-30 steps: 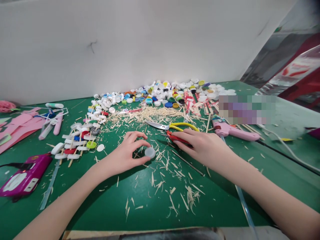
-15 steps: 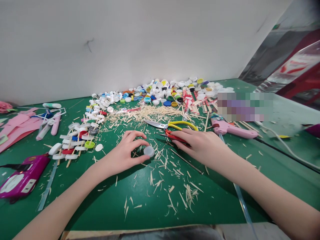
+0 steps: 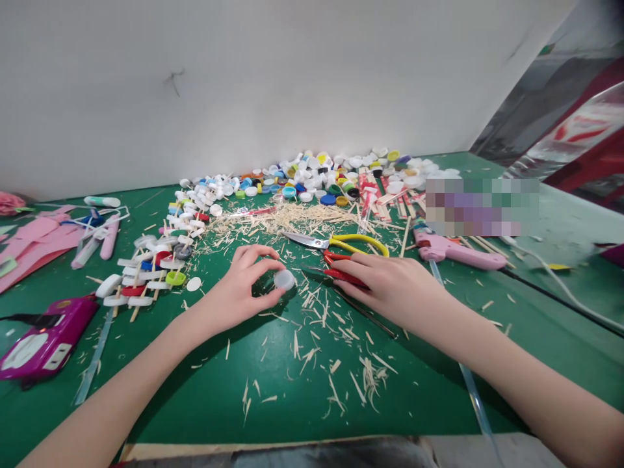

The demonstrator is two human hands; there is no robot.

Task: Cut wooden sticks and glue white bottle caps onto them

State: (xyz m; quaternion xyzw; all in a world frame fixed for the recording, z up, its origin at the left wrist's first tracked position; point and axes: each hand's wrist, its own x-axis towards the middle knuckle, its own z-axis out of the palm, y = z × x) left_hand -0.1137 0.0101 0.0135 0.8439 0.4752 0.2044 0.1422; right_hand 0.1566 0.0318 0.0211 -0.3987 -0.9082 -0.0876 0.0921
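Observation:
Between the thumb and fingers of my left hand (image 3: 251, 283) is a translucent white bottle cap (image 3: 284, 280), held just above the table. My right hand (image 3: 377, 279) has its fingers curled over the red handles of a pointed tool (image 3: 345, 272). Its narrow dark tip points left toward the cap; whether it is pliers or scissors I cannot tell. Just beyond lie yellow-handled scissors (image 3: 353, 244) with their blades to the left. A thin metal rod (image 3: 368, 316) lies partly beneath my right hand.
Wood shavings (image 3: 287, 218) litter the green table (image 3: 205, 403). Loose bottle caps (image 3: 316, 175) pile along the wall. Caps joined with sticks (image 3: 141, 279) stand at left, near a purple device (image 3: 46, 341). A pink glue gun (image 3: 458, 252) with a cord lies at right.
My left hand has brought the cap slightly left and away from me. The right hand's fingers have shifted a little on the red handles, and the tool has turned slightly.

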